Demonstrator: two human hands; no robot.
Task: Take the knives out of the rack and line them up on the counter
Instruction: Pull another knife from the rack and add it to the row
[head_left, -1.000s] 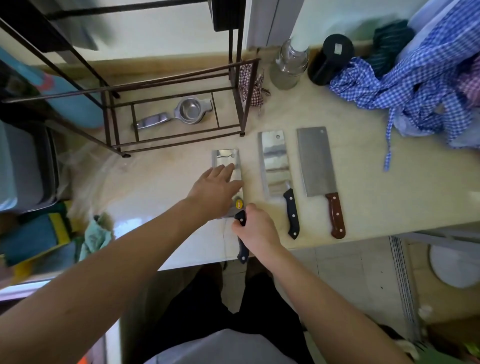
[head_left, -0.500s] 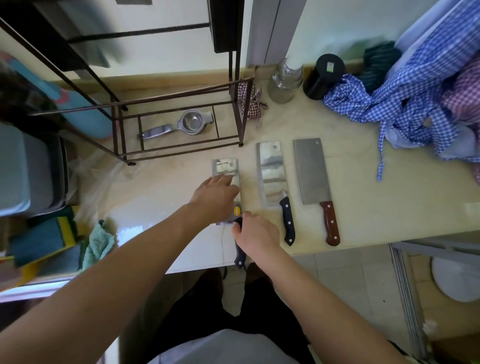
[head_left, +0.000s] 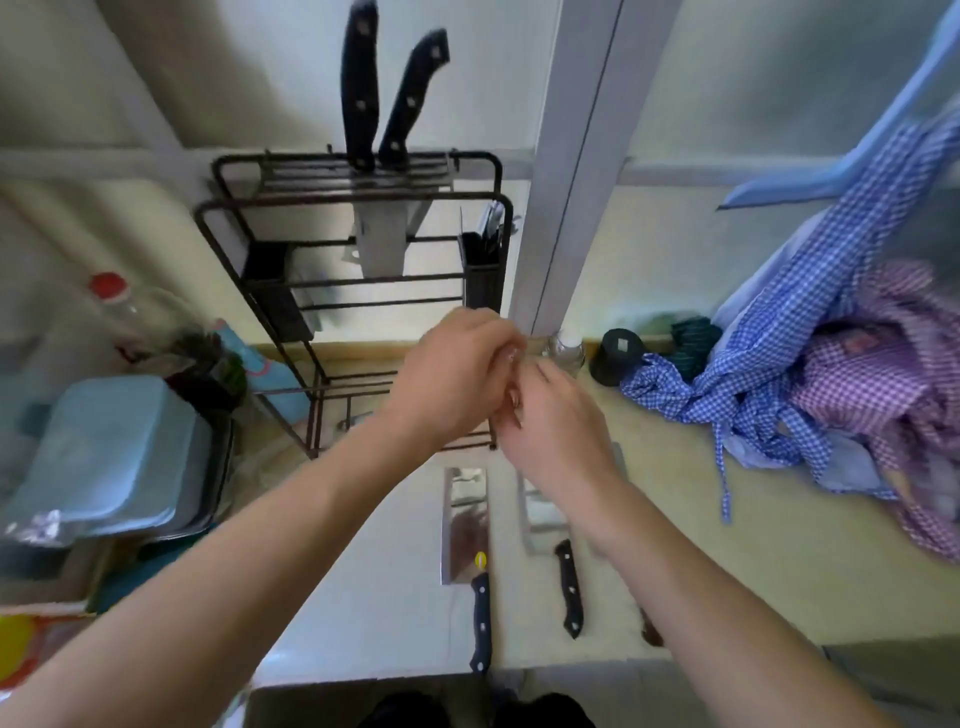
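A black wire knife rack (head_left: 358, 197) stands at the back of the counter (head_left: 753, 561). Two black-handled knives (head_left: 358, 88) (head_left: 413, 93) stick up from its top slots. Three knives lie side by side near the front edge: a cleaver with a yellow sticker (head_left: 464, 519), a black-handled cleaver (head_left: 569, 587), and a brown-handled one (head_left: 649, 629) mostly hidden under my right forearm. My left hand (head_left: 457, 369) and right hand (head_left: 556, 431) are raised in front of the rack's lower part, touching each other, fingers curled, with nothing visible in them.
Blue checked cloth (head_left: 779, 364) and purple checked cloth (head_left: 883, 379) pile up at the right. A black jar (head_left: 621, 356) and a glass jar (head_left: 563, 351) stand by the wall. At the left are a light blue tray (head_left: 109, 447) and a red-capped bottle (head_left: 109, 286).
Both hands have let go of the left cleaver and lifted off the counter, meeting in front of the rack. The view has tilted up, bringing the rack's top and its two knives into sight.
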